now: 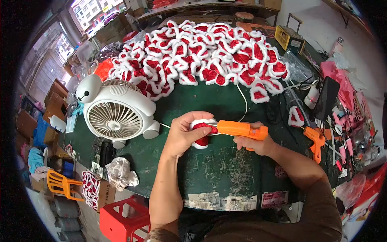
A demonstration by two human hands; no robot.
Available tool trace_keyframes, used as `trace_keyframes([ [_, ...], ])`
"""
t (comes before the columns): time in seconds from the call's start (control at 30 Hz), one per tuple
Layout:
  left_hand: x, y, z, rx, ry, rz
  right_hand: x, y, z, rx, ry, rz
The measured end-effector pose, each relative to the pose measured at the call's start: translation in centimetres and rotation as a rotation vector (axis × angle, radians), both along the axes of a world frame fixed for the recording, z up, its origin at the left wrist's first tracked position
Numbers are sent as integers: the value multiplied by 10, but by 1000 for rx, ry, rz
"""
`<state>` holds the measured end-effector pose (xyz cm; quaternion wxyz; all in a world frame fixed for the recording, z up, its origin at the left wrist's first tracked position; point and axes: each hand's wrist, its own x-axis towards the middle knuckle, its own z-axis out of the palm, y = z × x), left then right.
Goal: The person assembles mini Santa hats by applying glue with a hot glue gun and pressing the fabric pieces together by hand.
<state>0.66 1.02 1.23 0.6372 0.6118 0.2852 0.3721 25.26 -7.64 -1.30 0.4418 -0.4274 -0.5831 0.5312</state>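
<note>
My left hand (186, 133) pinches a small red piece with white fluffy trim (201, 142) above the green table (217, 165). In my right hand (256, 142) is an orange glue gun (238, 129), its tip pointing left and meeting the red fabric near my left thumb. Beyond my hands, a large heap of similar red and white pieces (201, 52) spreads over the far part of the table. A second orange glue gun (315, 143) lies to the right, with one red and white piece (296, 117) just behind it.
A white fan (115, 113) stands at the left, near crumpled white paper (121, 173). A red stool (125, 220) and a box of trimmed pieces (105, 195) are below the table's left edge. Cables, a black item (326, 98) and pink scraps crowd the right side.
</note>
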Motion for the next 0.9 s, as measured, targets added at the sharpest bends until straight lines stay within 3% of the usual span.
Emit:
trace_keyframes([
  [0.87,-7,3,1,-108,-122,9,4,1,-5,-5,76,29],
  [0.9,-8,4,1,-115,-135,18,4,5,-14,156,110,46],
])
